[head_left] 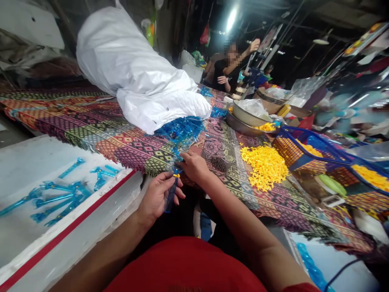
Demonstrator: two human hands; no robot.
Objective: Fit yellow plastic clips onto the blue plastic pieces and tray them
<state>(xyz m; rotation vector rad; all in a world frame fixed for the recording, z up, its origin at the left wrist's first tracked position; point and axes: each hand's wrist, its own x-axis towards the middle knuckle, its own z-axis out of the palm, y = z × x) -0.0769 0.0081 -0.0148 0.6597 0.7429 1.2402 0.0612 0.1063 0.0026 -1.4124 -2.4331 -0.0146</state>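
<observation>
My left hand (158,195) is closed around a clear blue plastic piece (172,196) that points down, with a small yellow plastic part (176,175) at its upper end. Just above it, my right hand (194,165) has its fingers bent in against a clear blue plastic part (177,167) at the table's edge; its fingertips are partly hidden. Beyond the hands, a heap of clear blue plastic parts (182,129) spills from the mouth of a large white sack (136,69) lying on the patterned cloth (127,150).
Yellow plastic parts (264,166) lie piled at right, beside small dark pieces (219,163). Metal bowls (243,123) and a blue-rimmed basket (304,158) stand farther right. A white foam box (100,198) at left holds blue assembled pieces (65,196). Another person (226,73) sits across the table.
</observation>
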